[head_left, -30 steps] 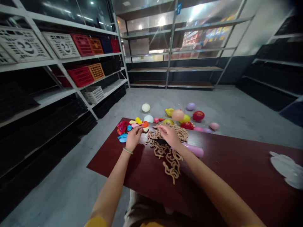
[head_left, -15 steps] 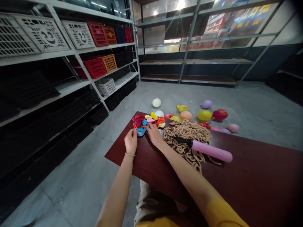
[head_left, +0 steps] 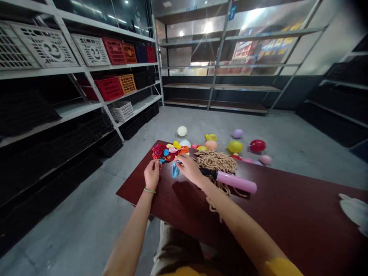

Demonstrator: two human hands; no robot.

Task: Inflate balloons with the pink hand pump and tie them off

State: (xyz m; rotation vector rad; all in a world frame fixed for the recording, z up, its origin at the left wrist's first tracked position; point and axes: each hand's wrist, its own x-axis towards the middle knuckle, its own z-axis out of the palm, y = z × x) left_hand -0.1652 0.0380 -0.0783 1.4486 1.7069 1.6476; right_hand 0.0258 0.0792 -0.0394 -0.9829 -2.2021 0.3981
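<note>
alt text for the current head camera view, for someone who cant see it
A right hand holds a limp blue balloon over a dark red table, the left hand nearby; beige cords and a pink pump lie alongside.

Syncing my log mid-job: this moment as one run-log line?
left hand: fingertips at blue bit | right hand: holding limp blue balloon | table: pink pump, tan coils

Your table (head_left: 276,207) is dark reddish brown. The pump (head_left: 237,181) is pink and black. The balloon at your right hand (head_left: 188,168) is light blue, and your bracelet (head_left: 149,190) is pale green. Your sleeve (head_left: 283,267) is yellow.
</note>
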